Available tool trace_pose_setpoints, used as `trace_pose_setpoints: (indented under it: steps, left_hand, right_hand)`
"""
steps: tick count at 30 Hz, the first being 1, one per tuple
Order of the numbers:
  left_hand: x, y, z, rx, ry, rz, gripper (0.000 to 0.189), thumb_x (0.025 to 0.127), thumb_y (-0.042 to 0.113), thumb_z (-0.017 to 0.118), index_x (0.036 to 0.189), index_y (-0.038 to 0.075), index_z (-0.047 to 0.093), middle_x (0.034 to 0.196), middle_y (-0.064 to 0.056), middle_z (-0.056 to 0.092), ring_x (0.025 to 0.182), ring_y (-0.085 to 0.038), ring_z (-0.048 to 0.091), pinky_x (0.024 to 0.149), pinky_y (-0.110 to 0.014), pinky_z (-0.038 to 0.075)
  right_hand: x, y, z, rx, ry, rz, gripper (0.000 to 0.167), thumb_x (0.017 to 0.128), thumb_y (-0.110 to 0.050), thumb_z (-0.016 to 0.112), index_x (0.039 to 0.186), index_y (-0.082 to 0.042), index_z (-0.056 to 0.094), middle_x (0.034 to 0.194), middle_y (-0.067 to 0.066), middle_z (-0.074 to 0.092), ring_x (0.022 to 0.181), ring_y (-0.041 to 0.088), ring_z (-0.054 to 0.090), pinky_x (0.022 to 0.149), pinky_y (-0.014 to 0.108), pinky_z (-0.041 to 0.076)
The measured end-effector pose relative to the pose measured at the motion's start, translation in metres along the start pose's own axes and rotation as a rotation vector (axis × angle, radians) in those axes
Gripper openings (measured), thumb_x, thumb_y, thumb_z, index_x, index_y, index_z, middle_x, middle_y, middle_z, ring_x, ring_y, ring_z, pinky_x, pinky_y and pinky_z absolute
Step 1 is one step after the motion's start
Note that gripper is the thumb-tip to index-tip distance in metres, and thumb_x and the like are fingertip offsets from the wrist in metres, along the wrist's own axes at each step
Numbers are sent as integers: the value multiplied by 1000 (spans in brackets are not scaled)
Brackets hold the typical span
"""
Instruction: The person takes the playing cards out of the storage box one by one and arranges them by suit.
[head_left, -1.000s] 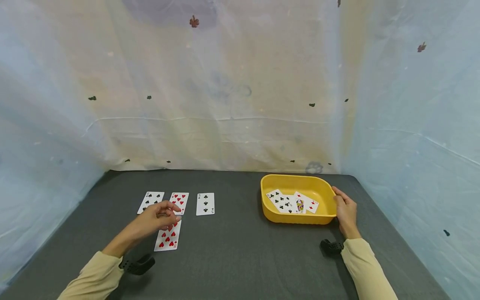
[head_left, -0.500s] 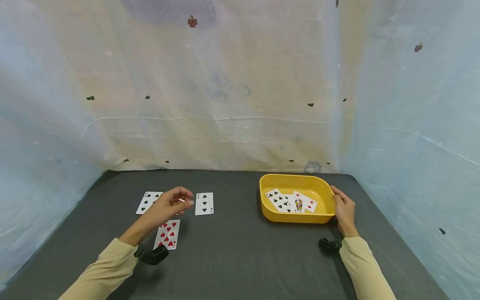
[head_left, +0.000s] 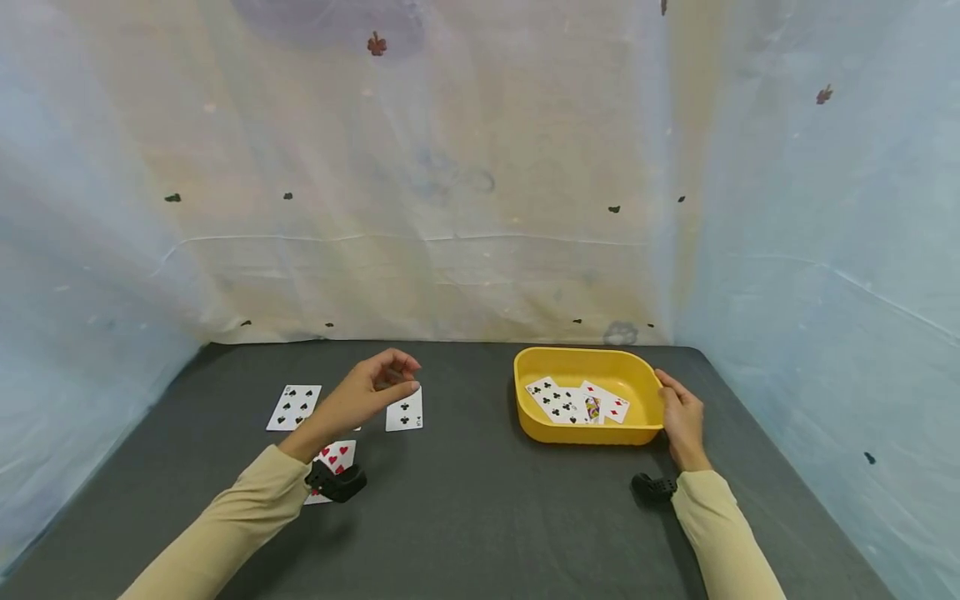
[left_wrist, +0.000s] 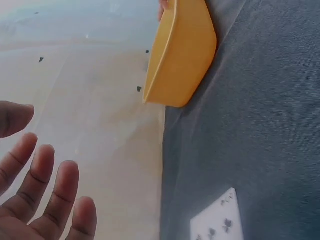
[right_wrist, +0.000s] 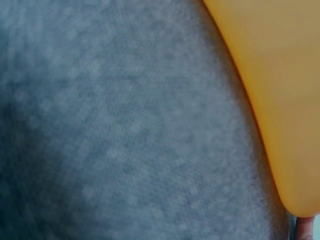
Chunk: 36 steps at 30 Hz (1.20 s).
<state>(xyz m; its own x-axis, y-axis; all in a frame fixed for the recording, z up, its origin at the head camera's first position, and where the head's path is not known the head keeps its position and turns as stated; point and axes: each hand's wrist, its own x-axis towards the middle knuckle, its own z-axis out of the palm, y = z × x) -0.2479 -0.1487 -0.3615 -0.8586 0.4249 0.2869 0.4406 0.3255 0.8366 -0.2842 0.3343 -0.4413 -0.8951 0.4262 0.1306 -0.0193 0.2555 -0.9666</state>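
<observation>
My left hand (head_left: 362, 398) hovers over the card row at the left, fingers loosely bent and nothing between them. Below its fingertips lies a club card (head_left: 406, 414), partly covered by the hand. In the left wrist view the fingers (left_wrist: 65, 185) stand apart from the thumb, and the club card (left_wrist: 220, 224) lies at the bottom. A spade card (head_left: 291, 410) sits further left, and a heart card (head_left: 339, 452) nearer, partly behind the wrist. Another heart card is nearly all hidden. At the right, my right hand (head_left: 684, 427) grips the end of a yellow tray (head_left: 585, 437).
Inside the tray lie several overlapping playing cards (head_left: 557, 400), among them a face card and a diamond card. A dark grey cloth (head_left: 480, 508) covers the table. Pale sheets (head_left: 465, 283) hang along the back and both sides.
My left hand has moved rightward from the upper heart card to above the club card, and its fingers have spread a little. The right hand keeps its grip on the tray.
</observation>
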Motion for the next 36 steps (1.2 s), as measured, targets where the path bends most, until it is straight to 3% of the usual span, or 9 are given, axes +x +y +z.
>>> trace_pose_setpoints:
  steps: [5, 10, 15, 22, 27, 30, 36]
  left_hand:
    - [18, 9, 9, 88, -5, 70, 25, 94, 22, 66, 117, 15, 58, 113, -3, 58, 98, -20, 58, 81, -40, 49]
    - [40, 19, 20, 222, -35, 202, 25, 93, 16, 67, 116, 12, 58, 112, -2, 58, 96, -20, 58, 79, -40, 48]
    - [65, 28, 33, 348, -98, 325, 25, 91, 12, 69, 113, 7, 57, 111, -5, 57, 96, -20, 55, 82, -39, 47]
    - [94, 37, 54, 588, -196, 422, 25, 93, 15, 67, 114, 7, 58, 113, -7, 55, 103, -22, 52, 91, -39, 42]
    - [110, 45, 70, 791, -264, 457, 27, 94, 18, 66, 118, 10, 57, 112, -7, 53, 101, -24, 51, 87, -39, 42]
    - [120, 48, 81, 901, -308, 446, 29, 94, 19, 65, 121, 13, 55, 114, -6, 51, 104, -24, 50, 87, -38, 41]
    - [135, 55, 103, 1018, -395, 395, 33, 96, 20, 64, 126, 16, 52, 119, -3, 48, 112, -23, 47, 95, -39, 39]
  right_hand:
    - [0, -1, 0, 9, 1, 2, 40, 104, -16, 39, 140, -3, 50, 144, 15, 45, 128, 29, 45, 103, 42, 38]
    - [1, 0, -1, 5, 11, 2, 40, 104, -15, 39, 140, -2, 50, 144, 16, 45, 129, 30, 44, 103, 42, 37]
    - [1, 0, -1, 6, 10, 1, 40, 104, -16, 40, 140, -3, 51, 144, 14, 46, 128, 28, 45, 102, 40, 39]
    - [2, 1, -1, -11, 11, -3, 40, 103, -15, 39, 140, -3, 50, 144, 14, 46, 128, 28, 46, 100, 36, 41]
    - [2, 2, 0, -6, 11, -16, 40, 103, -15, 40, 140, -4, 51, 143, 13, 47, 127, 27, 47, 95, 27, 44]
    - [1, 2, 1, -2, 11, -19, 40, 103, -14, 41, 139, -4, 52, 142, 13, 48, 126, 27, 47, 91, 21, 45]
    - [1, 1, 0, -14, 6, -6, 40, 103, -15, 40, 140, -4, 51, 144, 13, 46, 129, 27, 45, 101, 38, 40]
